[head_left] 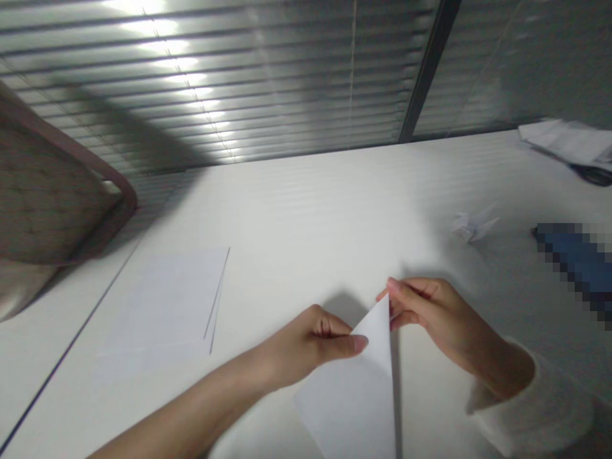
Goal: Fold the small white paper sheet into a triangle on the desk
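A white sheet folded into a triangle (356,395) lies on the white table (306,210) in front of me, its point away from me. My left hand (318,341) is closed, pinching the sheet's left edge near the tip. My right hand (430,312) pinches the tip itself from the right, fingers pressed together on the paper.
A stack of flat white sheets (165,306) lies to the left. A small folded paper figure (473,224) sits at the right, beyond it a blurred blue thing (578,261) and papers (568,143). A brown cushioned chair back (48,191) stands at the far left. Blinds (268,83) close the back.
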A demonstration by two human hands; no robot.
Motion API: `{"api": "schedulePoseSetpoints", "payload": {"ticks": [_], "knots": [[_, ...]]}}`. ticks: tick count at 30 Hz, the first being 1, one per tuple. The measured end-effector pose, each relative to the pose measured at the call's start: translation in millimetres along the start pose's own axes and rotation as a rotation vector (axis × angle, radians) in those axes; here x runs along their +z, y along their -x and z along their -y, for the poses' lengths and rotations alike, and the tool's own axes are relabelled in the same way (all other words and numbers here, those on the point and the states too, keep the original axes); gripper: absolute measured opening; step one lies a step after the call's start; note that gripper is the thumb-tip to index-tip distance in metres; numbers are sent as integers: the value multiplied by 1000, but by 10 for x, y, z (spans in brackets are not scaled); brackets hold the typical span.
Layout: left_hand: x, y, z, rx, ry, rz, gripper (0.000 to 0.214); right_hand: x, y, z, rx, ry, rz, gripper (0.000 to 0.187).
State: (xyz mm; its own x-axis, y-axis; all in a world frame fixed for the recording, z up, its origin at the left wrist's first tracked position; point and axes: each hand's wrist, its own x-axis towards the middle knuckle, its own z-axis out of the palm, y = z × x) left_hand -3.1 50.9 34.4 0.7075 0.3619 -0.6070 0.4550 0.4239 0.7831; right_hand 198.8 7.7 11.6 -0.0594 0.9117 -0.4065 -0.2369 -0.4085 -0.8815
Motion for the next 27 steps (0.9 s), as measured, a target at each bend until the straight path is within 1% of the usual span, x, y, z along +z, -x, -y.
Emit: {"api": "schedulePoseSetpoints", "payload": {"ticks": [2, 3, 8, 15, 21, 23, 27], "knots": [[-7, 0, 4, -8, -9, 0, 46, -39, -5, 12, 24, -22, 5, 47], [-11, -1, 7, -6, -14, 1, 46, -55, -6, 16, 30, -19, 9, 47], [-23, 1, 20, 16, -20, 30, 45, -63, 3, 29, 13, 119, 59, 32], [16, 25, -27, 44, -4, 4, 43, -47, 3, 16, -42, 179, -10, 25], [22, 31, -39, 38, 4, 12, 40, -72, -9, -13, -20, 174, -33, 17], [14, 27, -35, 41, -4, 8, 41, -66, -8, -10, -6, 148, -43, 18], [-7, 16, -26, 33, -7, 10, 42, -55, -9, 11, -11, 118, -58, 25]]}}
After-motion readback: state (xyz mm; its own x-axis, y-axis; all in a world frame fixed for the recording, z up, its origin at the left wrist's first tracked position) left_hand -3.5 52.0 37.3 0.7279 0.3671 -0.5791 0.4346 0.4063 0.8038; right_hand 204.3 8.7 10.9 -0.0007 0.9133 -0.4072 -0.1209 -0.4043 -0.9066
